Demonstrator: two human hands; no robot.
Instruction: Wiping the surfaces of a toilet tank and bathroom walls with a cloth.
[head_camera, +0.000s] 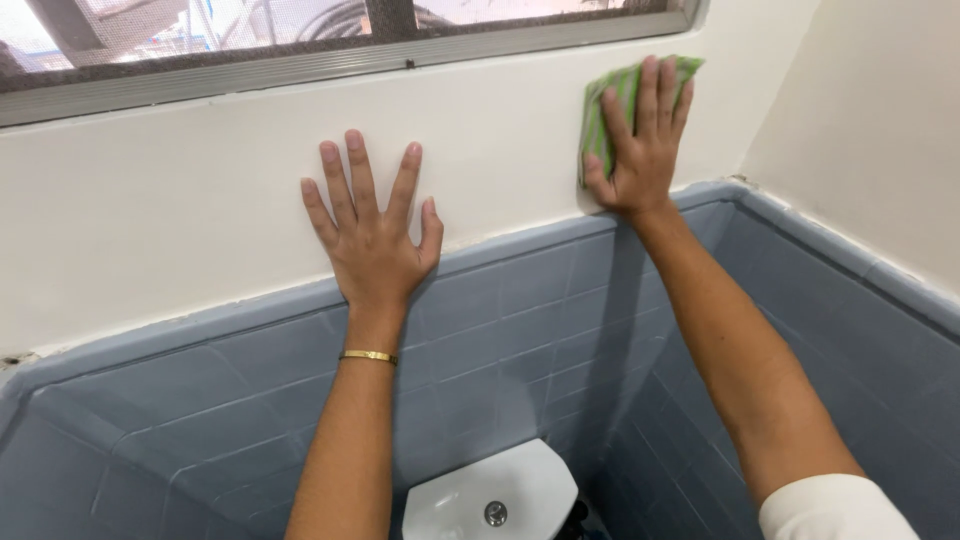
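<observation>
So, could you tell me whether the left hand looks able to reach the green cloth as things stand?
Probably yes: the left hand lies flat on bare wall, nothing between it and the green cloth.

Daylight from the window (300, 40) above is soft and even; the view outside looks washed out. My right arm (740, 350) throws a faint shadow down the blue tiles (520, 330). Focus is sharp, and straight lines bow slightly, perhaps from the lens.
</observation>
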